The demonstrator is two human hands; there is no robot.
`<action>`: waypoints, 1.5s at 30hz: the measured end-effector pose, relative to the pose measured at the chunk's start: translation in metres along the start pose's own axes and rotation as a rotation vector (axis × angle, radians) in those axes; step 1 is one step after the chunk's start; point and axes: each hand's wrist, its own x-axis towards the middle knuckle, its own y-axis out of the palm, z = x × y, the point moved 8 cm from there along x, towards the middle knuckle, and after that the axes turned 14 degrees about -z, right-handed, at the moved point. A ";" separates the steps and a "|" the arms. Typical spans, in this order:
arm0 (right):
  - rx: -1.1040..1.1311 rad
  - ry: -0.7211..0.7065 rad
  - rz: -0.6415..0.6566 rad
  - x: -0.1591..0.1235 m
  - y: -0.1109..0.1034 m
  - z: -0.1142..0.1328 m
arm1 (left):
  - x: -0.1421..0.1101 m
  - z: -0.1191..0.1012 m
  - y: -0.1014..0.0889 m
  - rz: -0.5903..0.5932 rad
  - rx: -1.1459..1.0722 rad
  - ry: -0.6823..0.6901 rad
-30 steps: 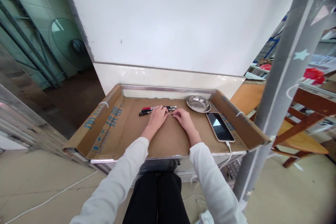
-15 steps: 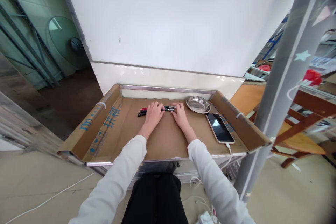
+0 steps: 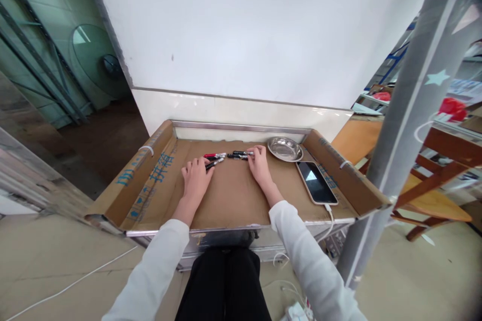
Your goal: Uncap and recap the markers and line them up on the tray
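Observation:
Several pens lie in two small groups on the cardboard [image 3: 233, 195]. My left hand [image 3: 196, 176] is closed at the left group, its thumb and fingers on the end of a black pen [image 3: 215, 163] that points up to the right. Just behind that pen lies a red pen [image 3: 214, 155]. My right hand [image 3: 259, 163] is bent around the right end of the other group, fingertips closed on the black pens [image 3: 238, 154]. Its fingers partly hide those pen ends. A narrow gap parts the two groups.
A shiny metal dish [image 3: 285, 149] stands at the back right. In front of it a phone [image 3: 317, 183] lies with a white cable [image 3: 330, 218] plugged in. Cardboard walls rise left and right; a grey pole [image 3: 399, 125] stands beside the right one.
My left hand has moved left and nearer to me, from over the middle of the pens to their left end. The pens it covered now show. My right hand has hardly moved since half a second ago.

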 end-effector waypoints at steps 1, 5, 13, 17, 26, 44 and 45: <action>0.016 0.022 -0.023 0.000 -0.002 0.001 | -0.001 -0.004 0.002 0.010 -0.063 0.020; 0.214 0.305 -0.141 0.000 -0.005 -0.009 | 0.000 -0.022 0.007 0.024 -0.477 0.044; 0.901 0.900 0.203 -0.018 0.033 -0.008 | 0.027 -0.072 0.000 -0.094 -0.837 0.144; 1.020 1.027 0.289 -0.024 0.039 -0.003 | 0.031 -0.083 0.003 -0.145 -0.945 0.171; 1.064 1.124 0.316 -0.028 0.039 -0.004 | 0.034 -0.069 -0.001 -0.230 -0.960 0.087; 0.735 0.689 -0.254 0.001 -0.010 -0.034 | 0.026 -0.072 0.032 0.189 -0.938 0.143; 0.693 0.615 -0.237 0.003 -0.011 -0.029 | 0.020 -0.078 0.033 0.246 -0.886 0.230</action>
